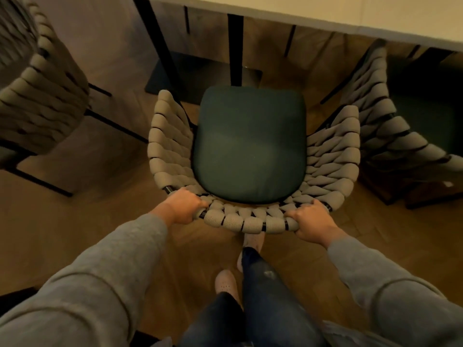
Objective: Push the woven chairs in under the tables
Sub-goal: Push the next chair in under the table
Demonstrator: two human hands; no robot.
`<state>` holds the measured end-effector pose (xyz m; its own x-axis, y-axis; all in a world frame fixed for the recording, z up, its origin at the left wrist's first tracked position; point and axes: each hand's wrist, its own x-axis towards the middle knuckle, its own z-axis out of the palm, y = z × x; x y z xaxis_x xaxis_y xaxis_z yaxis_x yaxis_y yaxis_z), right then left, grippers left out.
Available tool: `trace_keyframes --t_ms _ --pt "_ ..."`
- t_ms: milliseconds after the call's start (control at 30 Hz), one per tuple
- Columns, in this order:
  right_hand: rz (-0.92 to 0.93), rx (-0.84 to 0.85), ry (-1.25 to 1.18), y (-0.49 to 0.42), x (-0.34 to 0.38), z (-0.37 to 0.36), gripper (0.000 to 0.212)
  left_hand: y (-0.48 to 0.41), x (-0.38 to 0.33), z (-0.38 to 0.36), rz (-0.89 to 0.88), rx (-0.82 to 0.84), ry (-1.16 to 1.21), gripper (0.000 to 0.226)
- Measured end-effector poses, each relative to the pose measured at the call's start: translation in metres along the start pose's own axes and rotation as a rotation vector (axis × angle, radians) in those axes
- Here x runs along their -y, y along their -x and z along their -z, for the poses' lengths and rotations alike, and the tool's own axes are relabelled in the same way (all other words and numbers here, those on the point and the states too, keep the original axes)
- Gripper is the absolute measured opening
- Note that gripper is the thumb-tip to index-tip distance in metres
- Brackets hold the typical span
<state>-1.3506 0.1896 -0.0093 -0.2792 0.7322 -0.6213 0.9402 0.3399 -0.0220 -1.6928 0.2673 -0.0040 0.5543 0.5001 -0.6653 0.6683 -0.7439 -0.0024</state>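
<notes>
A woven chair (pixel 170 146) with thick beige rope weave and a dark green seat cushion (pixel 250 144) stands right in front of me, facing the table (pixel 325 13). My left hand (pixel 184 206) grips the left end of the backrest's top rail, fingers curled over it. My right hand (pixel 313 221) grips the right end of the same rail. The front of the seat reaches the black table leg (pixel 235 48); most of the chair stands outside the light tabletop's edge.
A second woven chair (pixel 390 126) stands to the right, partly under the table. A third woven chair (pixel 42 101) stands at the left, blurred. A black table base plate (pixel 200 73) lies on the wooden floor. My legs and shoes (pixel 225 284) are just behind the chair.
</notes>
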Motion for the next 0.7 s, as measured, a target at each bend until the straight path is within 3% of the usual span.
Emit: trace_keyframes --t_ms 300,700 --pt "-0.056 -0.031 -0.047 -0.046 -0.058 0.038 0.034 -0.071 0.042 0.068 -0.039 -0.019 -0.047 0.036" --pt "-0.082 -0.094 -0.124 -0.066 -0.083 0.059 0.032 -0.094 0.071 0.097 -0.102 0.044 -0.044 0.031"
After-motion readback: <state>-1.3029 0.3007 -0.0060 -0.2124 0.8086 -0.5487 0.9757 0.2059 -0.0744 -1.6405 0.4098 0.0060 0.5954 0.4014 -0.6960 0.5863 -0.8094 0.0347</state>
